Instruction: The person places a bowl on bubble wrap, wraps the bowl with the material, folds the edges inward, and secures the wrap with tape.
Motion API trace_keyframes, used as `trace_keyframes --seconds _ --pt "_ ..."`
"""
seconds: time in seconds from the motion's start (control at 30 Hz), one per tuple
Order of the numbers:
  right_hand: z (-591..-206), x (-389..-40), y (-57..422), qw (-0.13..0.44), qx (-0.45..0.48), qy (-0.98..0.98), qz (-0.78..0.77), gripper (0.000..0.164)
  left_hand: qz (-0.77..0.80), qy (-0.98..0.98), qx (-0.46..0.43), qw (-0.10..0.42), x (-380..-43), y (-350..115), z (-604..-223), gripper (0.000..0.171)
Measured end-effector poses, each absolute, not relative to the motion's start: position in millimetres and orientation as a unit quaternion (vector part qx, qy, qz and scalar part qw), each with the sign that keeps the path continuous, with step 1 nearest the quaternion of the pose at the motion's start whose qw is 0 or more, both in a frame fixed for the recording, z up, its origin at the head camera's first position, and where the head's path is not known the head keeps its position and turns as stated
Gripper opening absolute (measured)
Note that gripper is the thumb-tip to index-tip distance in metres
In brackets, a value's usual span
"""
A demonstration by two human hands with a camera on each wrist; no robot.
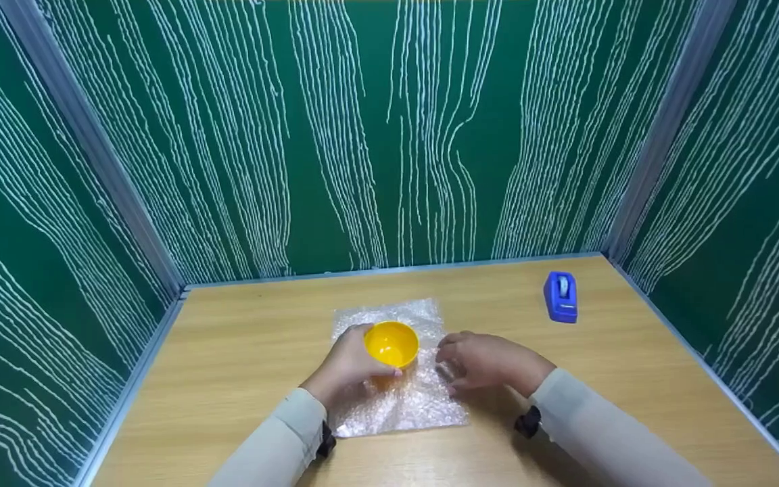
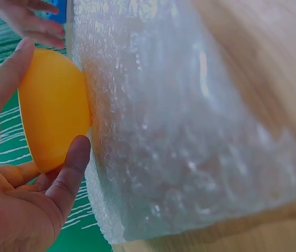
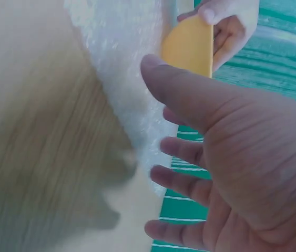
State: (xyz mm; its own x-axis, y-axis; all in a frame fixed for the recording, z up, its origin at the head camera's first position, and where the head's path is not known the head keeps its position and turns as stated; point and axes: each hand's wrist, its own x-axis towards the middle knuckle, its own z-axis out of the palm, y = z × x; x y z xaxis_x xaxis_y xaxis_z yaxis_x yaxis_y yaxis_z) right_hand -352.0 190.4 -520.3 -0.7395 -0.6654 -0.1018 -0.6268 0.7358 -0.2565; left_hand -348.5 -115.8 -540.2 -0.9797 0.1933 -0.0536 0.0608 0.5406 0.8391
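Observation:
A yellow bowl (image 1: 391, 344) stands upright over the middle of a sheet of bubble wrap (image 1: 403, 409) that lies flat on the table. My left hand (image 1: 351, 358) holds the bowl from its left side, thumb at the near rim and fingers round the far side. In the left wrist view the base of the bowl (image 2: 55, 107) is at or very near the bubble wrap (image 2: 153, 131). My right hand (image 1: 487, 362) hovers by the sheet's right edge, fingers relaxed and spread, holding nothing, as the right wrist view shows.
A blue tape dispenser (image 1: 560, 297) sits at the back right of the wooden table (image 1: 241, 379). Green panels (image 1: 335, 135) with white wavy lines rise along the back and both sides, joined by grey posts (image 1: 667, 128).

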Motion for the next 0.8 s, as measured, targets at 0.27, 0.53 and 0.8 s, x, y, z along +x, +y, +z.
trace_keyframes --seconds 0.27,0.53,0.8 --pt "-511.3 -339.1 187.5 0.105 -0.379 0.914 -0.097 0.042 0.477 0.873 0.060 0.077 -348.1 -115.3 -542.0 0.104" --pt "-517.5 -335.2 189.7 0.126 -0.407 0.899 -0.104 0.046 0.481 0.871 0.055 0.082 -348.4 -114.9 -541.1 0.102" --pt "-522.3 -333.1 187.2 0.122 -0.414 0.900 -0.068 0.059 0.481 0.871 0.063 0.079 -348.7 -116.2 -541.0 0.104"
